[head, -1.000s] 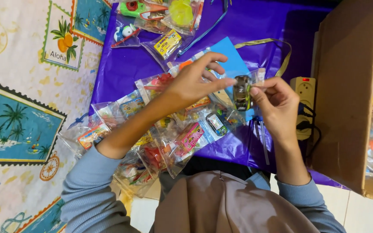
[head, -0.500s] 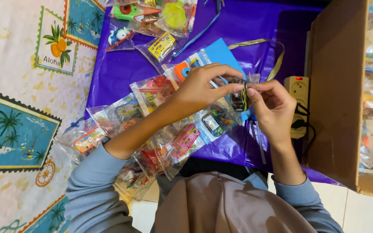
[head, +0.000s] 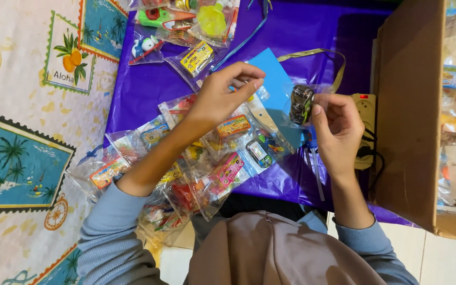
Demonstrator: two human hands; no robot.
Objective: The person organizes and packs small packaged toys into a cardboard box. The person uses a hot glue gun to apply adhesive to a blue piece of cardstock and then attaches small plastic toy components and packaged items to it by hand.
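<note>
My right hand (head: 339, 129) pinches a small clear plastic bag holding a dark toy car (head: 301, 104), held up above the purple sheet (head: 312, 42). Beside it, my left hand (head: 222, 95) hovers with its fingers curled together near the edge of a blue card (head: 275, 79); whether it grips anything I cannot tell. Under my left forearm lies a pile of small bagged toys (head: 222, 158) in clear packets with bright cards.
An open cardboard box (head: 407, 116) full of packets stands at the right. A power strip (head: 366, 113) with a black cable lies next to it. More bagged toys (head: 186, 26) lie at the top. A tropical-print cloth (head: 27, 105) covers the left.
My hands have drawn apart: the left one let go of the toy car bag and moved left, while the right one keeps holding the bag and has lifted it slightly.
</note>
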